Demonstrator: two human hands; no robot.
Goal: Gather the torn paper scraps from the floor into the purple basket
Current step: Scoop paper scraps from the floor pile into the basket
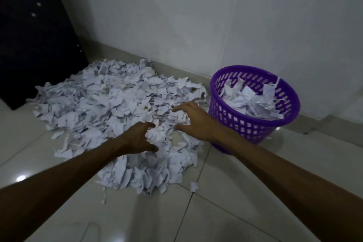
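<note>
Left hand (137, 139): my fingers are spread and curled like a claw over the near middle of the paper heap, clamped on nothing yet.
Right hand (193, 121): my fingers are apart too, palm down on the right side of the heap, nothing held.
Paper scraps (110, 104): a wide, loose heap on the floor (225, 212), running from the dark door (29, 45) to just beside the basket; one scrap (194, 186) lies apart on the near side.
Basket (235, 122): purple, slotted, tilted toward me against the wall (196, 15), touching the heap's right edge.
Basket contents: torn paper, roughly half full I judge, with a few pieces sticking up at the rim.
Progress: most of the paper is not yet in.
Risk, spilling: the scraps are light and slippery, so a scoop pressed too loosely between my two hands would likely shed pieces on the way across.
Risk, basket: it sits tilted, so a knock from my right forearm could tip it and dump what is inside.
Risk, slots: small bits may slip out through the holes.
Risk, strays: sweeping hard could push scraps under the door edge.
</note>
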